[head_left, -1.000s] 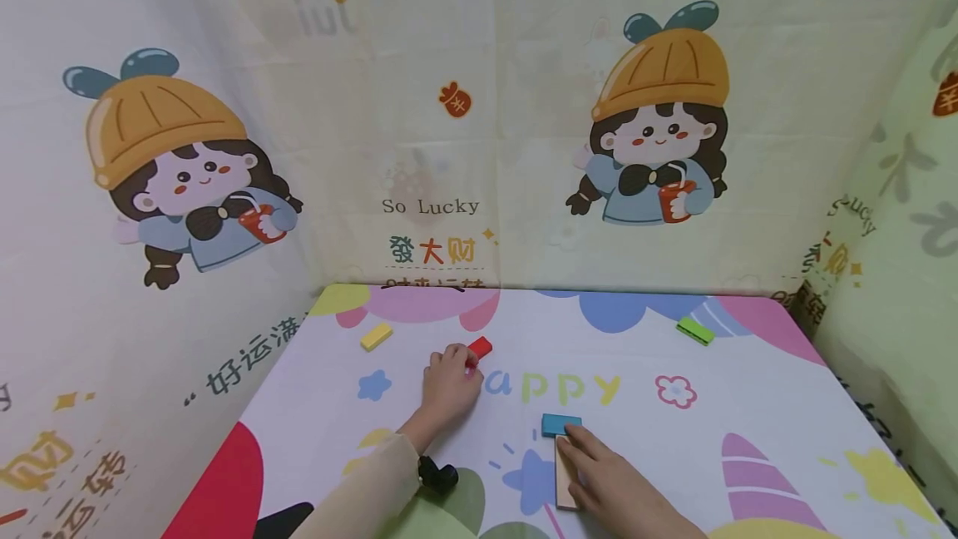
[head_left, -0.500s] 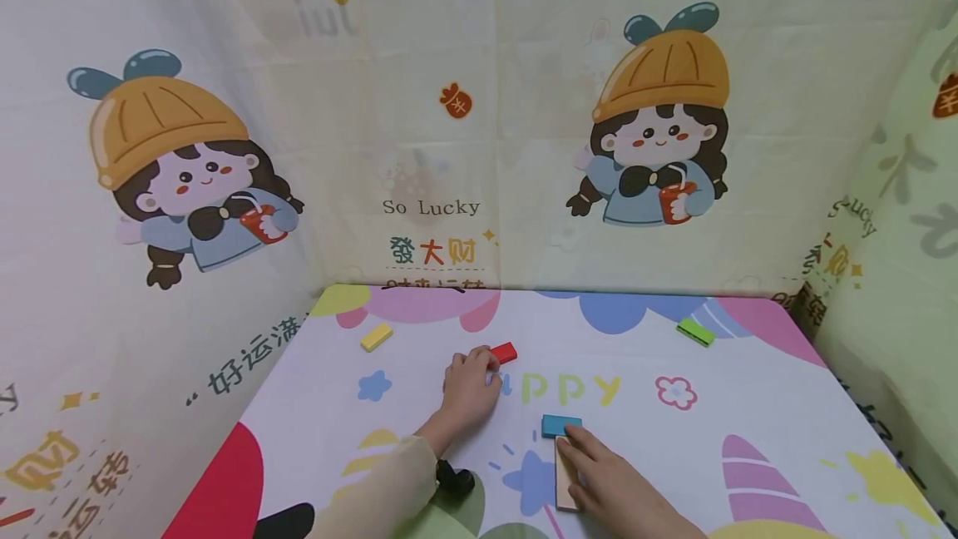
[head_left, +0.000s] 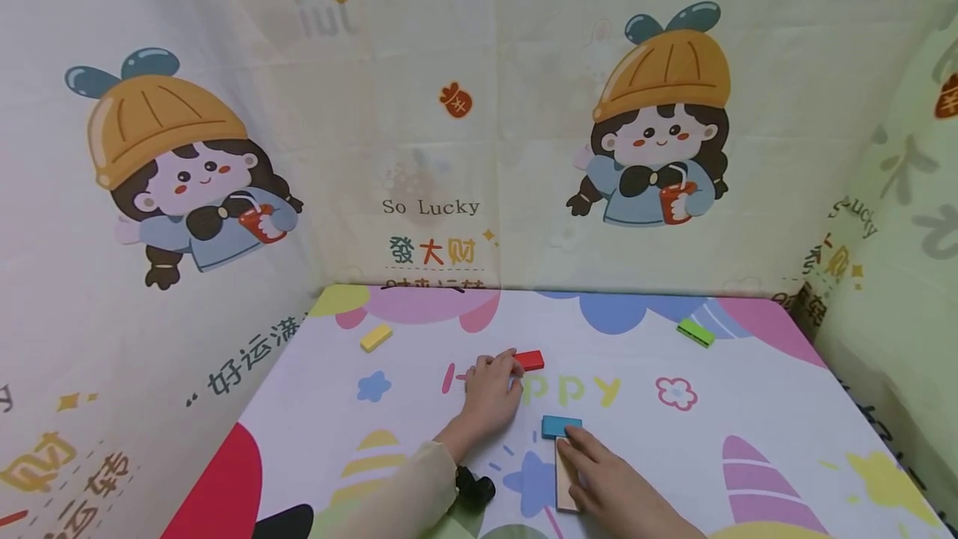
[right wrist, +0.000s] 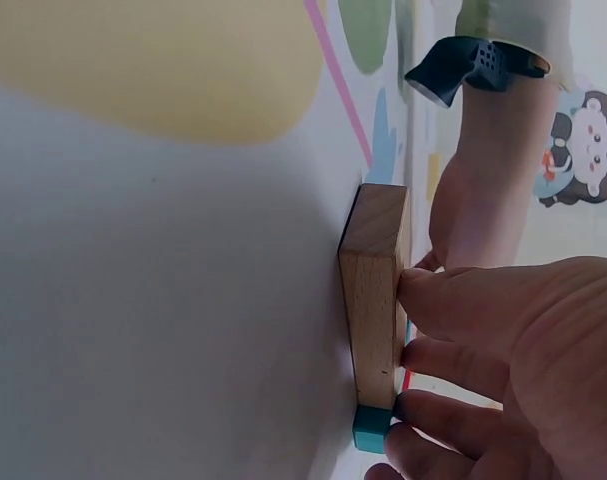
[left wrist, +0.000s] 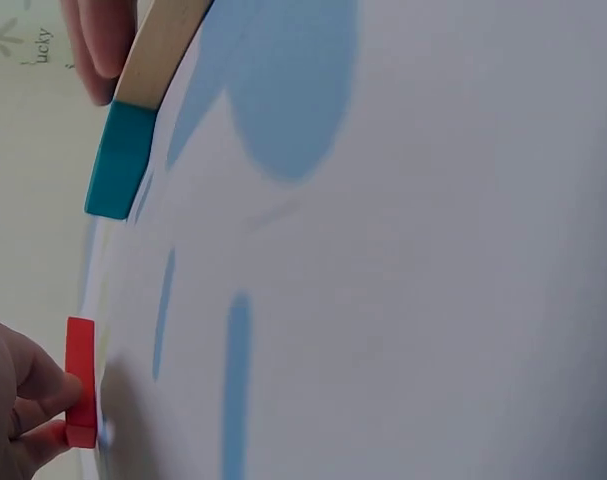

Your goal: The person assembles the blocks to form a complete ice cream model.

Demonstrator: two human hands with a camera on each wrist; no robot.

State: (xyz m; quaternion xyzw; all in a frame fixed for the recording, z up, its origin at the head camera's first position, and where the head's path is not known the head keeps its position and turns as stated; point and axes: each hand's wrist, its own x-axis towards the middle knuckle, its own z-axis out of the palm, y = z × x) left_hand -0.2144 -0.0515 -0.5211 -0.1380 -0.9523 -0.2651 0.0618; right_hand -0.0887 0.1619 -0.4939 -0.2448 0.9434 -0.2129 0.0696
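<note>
Between the thumb and fingers of my left hand point(head_left: 490, 393) is a red block point(head_left: 531, 360), lying over the printed letters on the table. The left wrist view shows the same pinch on the red block point(left wrist: 80, 385), low against the tabletop. My right hand point(head_left: 617, 481) rests on a flat plain wooden block point(head_left: 565, 477), its thumb and fingertips along the top. A teal-blue block point(head_left: 561, 426) lies crosswise against the far end of that wooden block, right at the fingertips. In the right wrist view, the wooden block point(right wrist: 373, 300) and teal block point(right wrist: 371, 428) stand end to end.
A yellow block point(head_left: 377, 337) lies at the back left of the table. Toward the back right is a green block point(head_left: 696, 332). Printed cloth point(head_left: 524, 248) hangs upright behind the table and along both sides. A black wrist device point(head_left: 476, 489) sits at the left sleeve.
My left hand has slid right and slightly nearer, carrying the red block with it. The right hand, wooden block and teal block have stayed in place.
</note>
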